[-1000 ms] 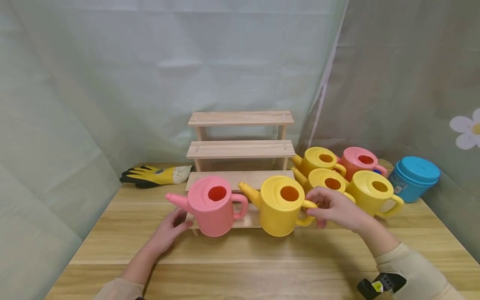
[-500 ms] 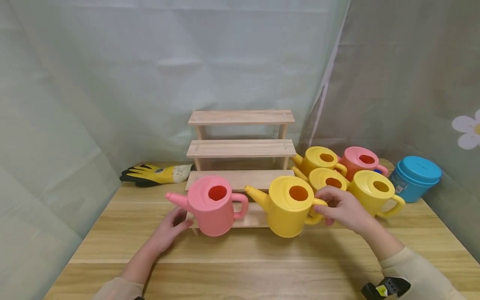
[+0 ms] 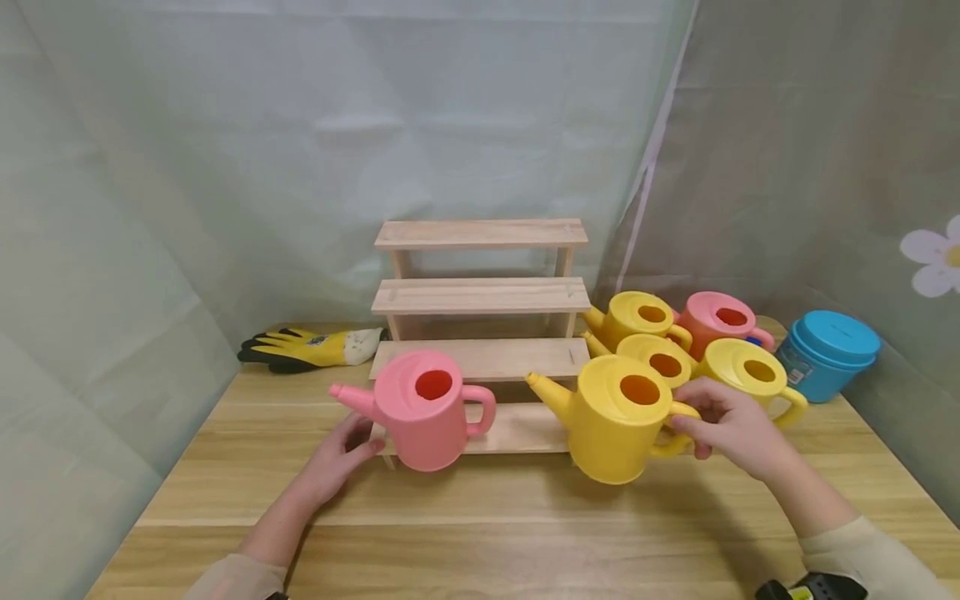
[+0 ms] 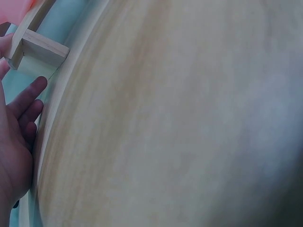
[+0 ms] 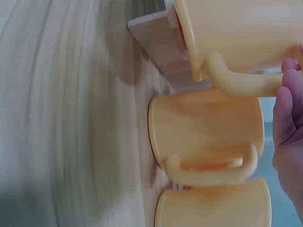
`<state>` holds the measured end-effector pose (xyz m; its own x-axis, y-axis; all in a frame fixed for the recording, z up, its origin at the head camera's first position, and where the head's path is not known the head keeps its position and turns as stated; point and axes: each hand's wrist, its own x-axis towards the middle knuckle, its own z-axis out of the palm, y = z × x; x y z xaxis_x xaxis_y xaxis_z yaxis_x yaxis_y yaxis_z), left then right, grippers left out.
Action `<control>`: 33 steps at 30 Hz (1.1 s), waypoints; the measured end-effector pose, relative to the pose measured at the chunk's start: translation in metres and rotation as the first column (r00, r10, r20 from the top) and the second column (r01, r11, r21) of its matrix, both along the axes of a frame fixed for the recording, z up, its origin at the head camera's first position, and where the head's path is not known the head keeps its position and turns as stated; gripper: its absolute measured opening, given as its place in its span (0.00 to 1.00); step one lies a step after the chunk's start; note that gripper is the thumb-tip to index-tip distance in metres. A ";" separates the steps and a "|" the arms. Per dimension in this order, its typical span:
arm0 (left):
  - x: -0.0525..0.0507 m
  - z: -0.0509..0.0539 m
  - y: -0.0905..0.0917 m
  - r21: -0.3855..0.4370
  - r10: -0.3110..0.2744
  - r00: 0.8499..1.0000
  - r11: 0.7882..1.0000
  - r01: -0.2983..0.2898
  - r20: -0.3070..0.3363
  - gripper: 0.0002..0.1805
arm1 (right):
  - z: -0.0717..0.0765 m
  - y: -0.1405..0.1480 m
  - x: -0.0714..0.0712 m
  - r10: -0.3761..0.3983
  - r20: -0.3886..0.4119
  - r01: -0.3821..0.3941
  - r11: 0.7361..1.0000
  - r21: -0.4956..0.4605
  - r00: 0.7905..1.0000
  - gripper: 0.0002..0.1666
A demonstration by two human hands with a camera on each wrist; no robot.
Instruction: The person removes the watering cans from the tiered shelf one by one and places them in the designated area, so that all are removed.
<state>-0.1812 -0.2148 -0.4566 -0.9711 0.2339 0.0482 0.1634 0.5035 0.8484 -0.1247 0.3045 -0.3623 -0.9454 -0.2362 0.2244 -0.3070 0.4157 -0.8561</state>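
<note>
My right hand (image 3: 731,425) pinches the handle of a yellow watering can (image 3: 611,433), held at the right end of the lowest step. In the right wrist view that can's base (image 5: 187,42) hangs off the table, close to the board. A pink watering can (image 3: 423,425) stands on the left part of the same step, spout to the left. My left hand (image 3: 341,458) rests at the step's left end, thumb at its edge. The left wrist view shows its fingers (image 4: 28,101) loosely extended beside the wooden stand (image 4: 45,47).
The tiered wooden stand (image 3: 480,296) rises toward the back curtain. Several more watering cans, yellow (image 3: 637,317) and pink (image 3: 712,321), crowd its right side, beside a blue lidded tub (image 3: 828,354). A yellow-black work glove (image 3: 315,348) lies left of the stand.
My right hand has carried the yellow watering can rightward along the lowest step, away from the pink one. The left hand and the pink can have stayed in place.
</note>
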 end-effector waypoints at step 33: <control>-0.002 -0.002 -0.002 -0.005 -0.016 1.000 1.000 0.016 -0.024 0.32 | -0.034 0.045 0.030 -0.075 0.009 0.075 0.997 -0.018 0.997 0.15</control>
